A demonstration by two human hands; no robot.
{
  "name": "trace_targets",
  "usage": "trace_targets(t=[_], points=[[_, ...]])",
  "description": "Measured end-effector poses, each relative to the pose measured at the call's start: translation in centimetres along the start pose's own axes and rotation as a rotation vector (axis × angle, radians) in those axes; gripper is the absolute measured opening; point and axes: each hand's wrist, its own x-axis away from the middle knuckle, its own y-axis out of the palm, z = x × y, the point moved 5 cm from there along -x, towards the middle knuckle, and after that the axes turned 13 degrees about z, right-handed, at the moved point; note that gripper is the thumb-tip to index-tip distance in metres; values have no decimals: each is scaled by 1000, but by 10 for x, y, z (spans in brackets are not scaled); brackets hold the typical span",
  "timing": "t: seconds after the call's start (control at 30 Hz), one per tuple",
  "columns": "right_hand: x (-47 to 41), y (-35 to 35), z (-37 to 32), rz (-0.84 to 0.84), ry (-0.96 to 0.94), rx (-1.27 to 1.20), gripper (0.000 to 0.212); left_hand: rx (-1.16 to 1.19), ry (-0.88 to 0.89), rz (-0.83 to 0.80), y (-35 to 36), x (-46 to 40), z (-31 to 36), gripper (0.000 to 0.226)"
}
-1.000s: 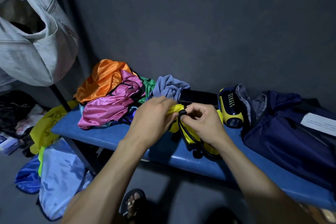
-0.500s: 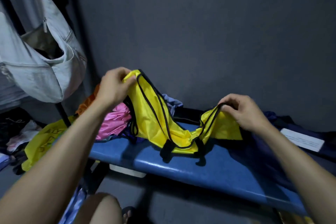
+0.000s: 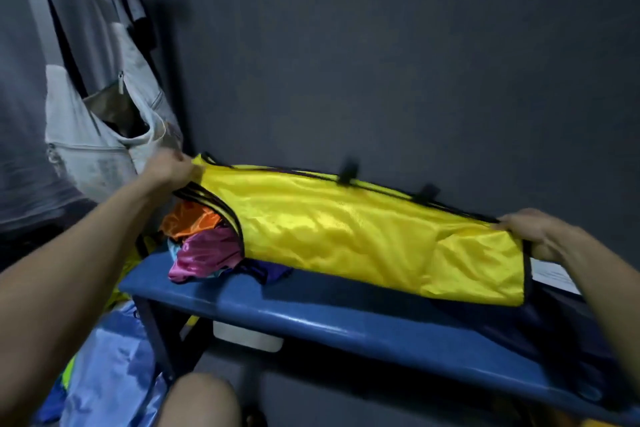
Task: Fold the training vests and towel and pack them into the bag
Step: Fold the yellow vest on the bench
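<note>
My left hand (image 3: 172, 168) and right hand (image 3: 535, 230) grip the stretched vest (image 3: 363, 236), hiding the bench (image 3: 346, 314); the pile (image 3: 201, 246) looks partly covered.

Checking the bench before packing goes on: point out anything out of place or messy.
The orange vest and pink vest lie crumpled in an unfolded heap at the blue bench's left end. More fabric sits on the floor below. The yellow vest itself is stretched taut between left hand and right hand.

changing room | blue bench (image 3: 346, 317) | vest pile (image 3: 204, 243) | hanging grey bag (image 3: 90, 149)
</note>
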Motion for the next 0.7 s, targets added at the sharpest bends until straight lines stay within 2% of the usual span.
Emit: trace_targets(t=[0.07, 0.2, 0.43, 0.5, 0.57, 0.7], points=[[-8, -3, 17, -10, 78, 46, 23, -50, -76, -35, 10, 3, -22, 20], [-5, 2, 28, -70, 140, 69, 29, 12, -134, -132, 26, 11, -30, 16], [7, 15, 4, -112, -20, -163, 21, 233, -153, -267, 30, 12, -30, 21], [9, 19, 8, -40, -104, 7, 15, 201, -161, -246, 32, 9, -36, 22], [1, 18, 19, 109, -219, 255, 15, 147, -184, -157, 32, 5, -44, 23], [2, 23, 25, 214, -344, 469, 30, 115, -195, 18, 34, 2, -46, 22]])
